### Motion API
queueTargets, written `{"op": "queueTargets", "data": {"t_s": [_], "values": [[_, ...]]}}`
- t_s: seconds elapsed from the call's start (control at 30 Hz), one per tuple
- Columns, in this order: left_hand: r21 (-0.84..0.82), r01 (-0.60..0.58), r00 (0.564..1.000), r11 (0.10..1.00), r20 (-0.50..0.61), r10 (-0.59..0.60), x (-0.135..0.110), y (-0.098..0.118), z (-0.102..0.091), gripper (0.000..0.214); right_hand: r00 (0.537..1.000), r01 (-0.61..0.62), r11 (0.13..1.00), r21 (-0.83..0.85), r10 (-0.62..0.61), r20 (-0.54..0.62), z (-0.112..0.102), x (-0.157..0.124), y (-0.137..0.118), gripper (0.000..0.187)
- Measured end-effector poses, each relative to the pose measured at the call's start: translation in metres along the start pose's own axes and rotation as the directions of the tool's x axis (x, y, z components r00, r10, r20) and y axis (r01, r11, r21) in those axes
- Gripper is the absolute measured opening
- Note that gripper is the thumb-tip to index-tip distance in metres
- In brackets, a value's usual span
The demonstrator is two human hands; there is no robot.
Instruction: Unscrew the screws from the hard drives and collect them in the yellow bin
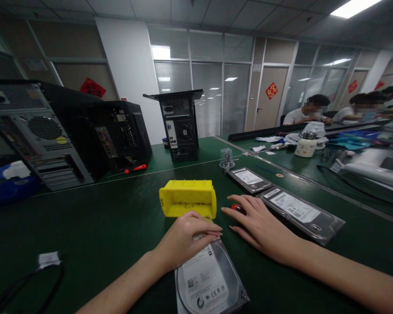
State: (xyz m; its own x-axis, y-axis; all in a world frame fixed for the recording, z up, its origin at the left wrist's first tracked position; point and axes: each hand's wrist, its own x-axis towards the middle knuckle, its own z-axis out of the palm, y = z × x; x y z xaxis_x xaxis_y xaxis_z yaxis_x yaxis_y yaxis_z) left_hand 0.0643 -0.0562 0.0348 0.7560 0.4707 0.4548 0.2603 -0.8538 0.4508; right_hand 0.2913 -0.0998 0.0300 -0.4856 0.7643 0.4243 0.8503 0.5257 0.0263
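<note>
My left hand (186, 237) lies flat, fingers together, on the top end of a bare hard drive (208, 281) that rests label-up near the table's front edge. My right hand (260, 224) lies open to the right of it, fingers stretched out over a small red and black object (237, 208) that is mostly hidden beneath them. A yellow plastic bin (187, 198) stands just beyond both hands, its open side facing me.
Two hard drives in clear bags (303, 212) (249, 179) lie to the right. Three black computer cases (36, 131) (122, 133) (180, 126) stand at the back, with a red-handled screwdriver (136, 168) by them. A cable (26, 283) lies at front left. Other people sit at far right.
</note>
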Motion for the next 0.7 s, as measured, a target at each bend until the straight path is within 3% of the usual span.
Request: {"op": "queueTargets", "data": {"t_s": [0.2,0.47,0.7], "values": [[-0.004,-0.026,1.0,1.0,-0.013,0.026,0.0,-0.003,0.001,0.013,0.999,0.037,0.978,0.203,-0.036,-0.009,-0.008,-0.002,-0.022,0.013],[-0.005,0.019,1.0,1.0,-0.009,-0.019,-0.003,-0.005,0.001,0.025,0.998,-0.025,0.942,0.335,0.041,-0.041,0.0,-0.002,-0.029,0.012],[0.055,-0.08,0.996,0.995,-0.022,0.081,-0.003,-0.005,0.003,0.025,0.99,-0.108,0.916,0.386,0.134,-0.042,0.007,-0.002,-0.034,0.01]]}}
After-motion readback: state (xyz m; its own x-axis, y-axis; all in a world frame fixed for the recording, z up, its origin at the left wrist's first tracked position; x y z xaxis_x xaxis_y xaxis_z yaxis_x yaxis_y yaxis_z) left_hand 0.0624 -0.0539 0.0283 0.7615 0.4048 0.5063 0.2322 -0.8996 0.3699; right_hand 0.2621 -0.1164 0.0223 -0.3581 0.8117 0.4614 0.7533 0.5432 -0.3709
